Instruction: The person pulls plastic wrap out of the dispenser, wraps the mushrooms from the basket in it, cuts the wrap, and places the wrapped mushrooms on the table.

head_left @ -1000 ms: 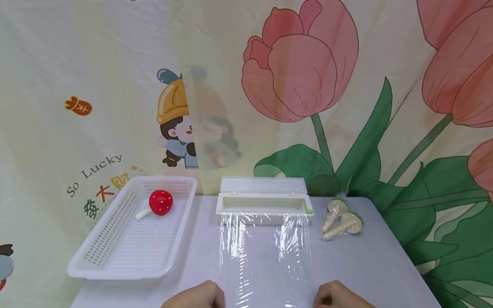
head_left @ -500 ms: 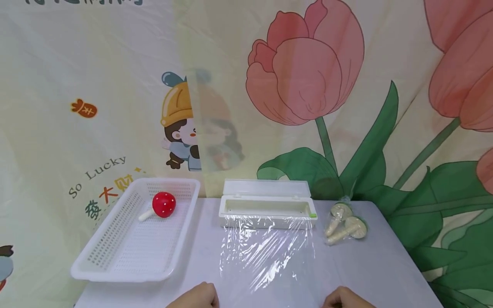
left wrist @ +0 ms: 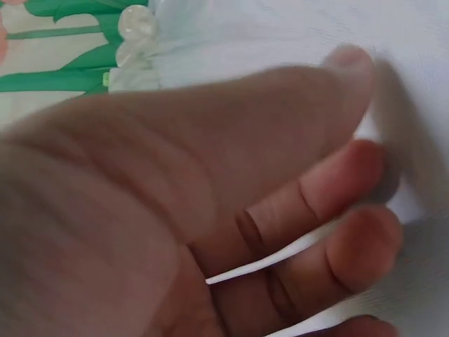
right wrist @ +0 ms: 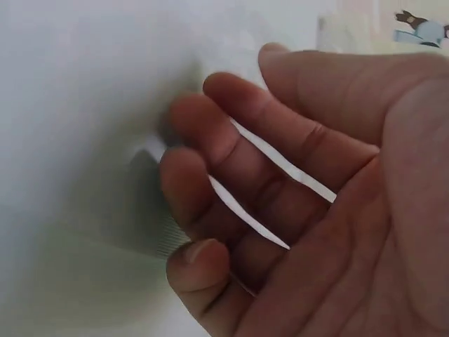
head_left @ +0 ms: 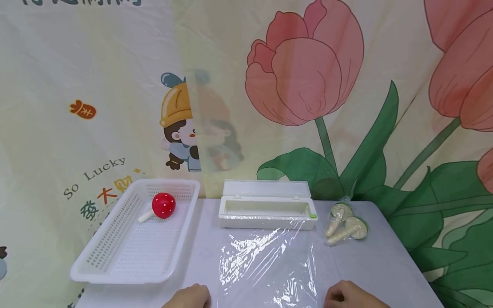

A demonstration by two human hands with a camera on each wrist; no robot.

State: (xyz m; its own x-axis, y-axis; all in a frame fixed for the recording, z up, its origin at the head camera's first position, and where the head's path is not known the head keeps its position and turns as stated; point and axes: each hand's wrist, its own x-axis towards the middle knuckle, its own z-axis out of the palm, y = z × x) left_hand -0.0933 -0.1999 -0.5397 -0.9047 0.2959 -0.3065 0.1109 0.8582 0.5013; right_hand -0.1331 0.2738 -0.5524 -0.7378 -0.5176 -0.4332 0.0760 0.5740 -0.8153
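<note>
A sheet of clear plastic wrap [head_left: 267,271] lies over the table between my hands, its far end overlapping the front of the white wrap dispenser box [head_left: 267,223]. My left hand [head_left: 188,296] is just left of the sheet at the bottom edge of the head view. In the left wrist view, its thumb [left wrist: 316,98] stretches over loosely bent fingers [left wrist: 365,246], with nothing seen between them. To the sheet's right is my right hand [head_left: 352,295]. Its fingers [right wrist: 238,165] hang loosely curled near the table and hold nothing visible.
The dispenser's lid [head_left: 266,188] stands raised at the back. A white perforated basket [head_left: 127,277] at left contains a red spotted toy mushroom [head_left: 163,205]. Two pale mushrooms [head_left: 346,224] wrapped in clear plastic lie right of the box. A printed cloth [head_left: 215,51] hangs behind the table.
The stretched plastic wrap has sunk onto the table, its far end dropping from the dispenser's front rim. Both hands have drawn apart sideways, away from the sheet's edges.
</note>
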